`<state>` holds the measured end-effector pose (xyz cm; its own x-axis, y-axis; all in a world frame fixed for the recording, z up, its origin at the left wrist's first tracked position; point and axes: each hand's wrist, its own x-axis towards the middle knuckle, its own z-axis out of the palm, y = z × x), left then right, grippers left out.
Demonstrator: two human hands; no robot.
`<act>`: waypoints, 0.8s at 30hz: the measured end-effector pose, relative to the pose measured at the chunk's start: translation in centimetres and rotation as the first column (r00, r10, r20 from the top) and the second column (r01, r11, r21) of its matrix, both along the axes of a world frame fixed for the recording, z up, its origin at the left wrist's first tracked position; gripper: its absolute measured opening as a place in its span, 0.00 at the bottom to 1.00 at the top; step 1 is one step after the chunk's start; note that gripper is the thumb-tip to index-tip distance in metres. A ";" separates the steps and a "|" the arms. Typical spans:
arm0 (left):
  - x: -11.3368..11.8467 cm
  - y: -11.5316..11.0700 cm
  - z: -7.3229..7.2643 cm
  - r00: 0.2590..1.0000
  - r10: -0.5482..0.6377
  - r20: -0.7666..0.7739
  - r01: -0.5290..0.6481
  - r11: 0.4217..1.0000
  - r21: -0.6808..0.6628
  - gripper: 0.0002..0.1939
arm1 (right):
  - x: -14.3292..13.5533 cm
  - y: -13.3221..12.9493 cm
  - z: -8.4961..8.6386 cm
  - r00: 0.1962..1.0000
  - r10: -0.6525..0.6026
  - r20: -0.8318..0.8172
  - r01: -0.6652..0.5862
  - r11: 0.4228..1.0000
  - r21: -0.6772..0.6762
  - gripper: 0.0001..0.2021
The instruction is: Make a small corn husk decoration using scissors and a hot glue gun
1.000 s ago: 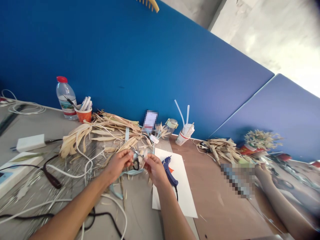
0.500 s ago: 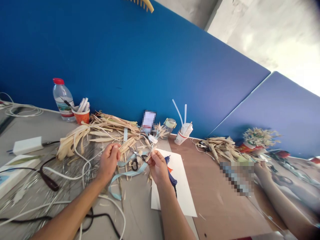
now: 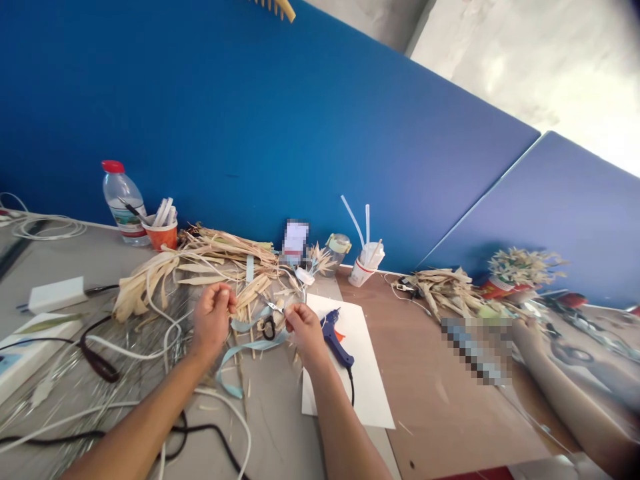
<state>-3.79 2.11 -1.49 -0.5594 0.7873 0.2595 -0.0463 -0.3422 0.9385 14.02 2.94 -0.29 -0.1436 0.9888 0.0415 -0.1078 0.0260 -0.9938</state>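
Observation:
My left hand (image 3: 213, 320) is closed above the table, its thumb pressed to curled fingers; anything inside is too small to make out. Opposite it, my right hand (image 3: 304, 328) pinches thumb and forefinger together, and what they hold cannot be made out. Scissors (image 3: 269, 327) with dark handles lie between the hands, close to the right fingertips. A pale blue ribbon (image 3: 250, 348) curves across the table below them. Dried corn husks (image 3: 225, 248) are heaped behind my hands. A blue glue gun (image 3: 336, 341) rests on a white sheet (image 3: 367, 400) beside my right forearm.
White cables (image 3: 165, 353) and thin wires spread at the left, near a power strip (image 3: 30, 347). Along the blue partition (image 3: 250, 120) stand a bottle (image 3: 124, 203), an orange cup (image 3: 163, 237), a phone, a jar (image 3: 337, 250) and a paper cup (image 3: 361, 273). Another person's hand (image 3: 526, 337) works at right.
My right hand has moved slightly left, and more of the glue gun shows. The pale piece at its fingertips is no longer distinct. My left hand has shifted a little left.

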 end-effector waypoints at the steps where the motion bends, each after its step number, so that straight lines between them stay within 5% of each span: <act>1: -0.1 0.1 0.0 1.000 0.012 0.008 -0.012 1.000 0.009 0.06 | -0.2 -0.1 -0.1 0.994 0.010 0.107 -0.013 1.000 0.021 0.07; 4: -0.2 0.2 -0.1 1.000 0.026 0.007 -0.026 0.999 0.041 0.04 | -0.7 -0.6 -0.3 0.921 0.029 0.390 -0.085 0.988 0.127 0.06; 8: -0.1 0.1 -0.2 0.999 0.032 0.005 -0.032 0.996 0.079 0.05 | -1.1 -1.3 -0.4 0.819 0.035 0.573 -0.188 0.959 0.210 0.07; 14: -0.4 0.5 -0.6 0.999 0.037 0.009 -0.037 0.999 0.008 0.06 | -1.2 -1.4 -0.6 0.778 0.018 0.628 -0.196 0.957 0.216 0.07; 24: -0.3 0.3 -1.1 0.994 0.022 -0.104 -0.044 0.975 -0.218 0.10 | -1.5 -1.4 -0.7 0.837 -0.028 0.546 -0.117 0.967 0.227 0.07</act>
<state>-4.10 2.36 -2.57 -0.5657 0.8129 0.1384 0.0601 -0.1267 0.9901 12.50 1.57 -0.97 -0.2576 0.9493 0.1799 0.4375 0.2806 -0.8543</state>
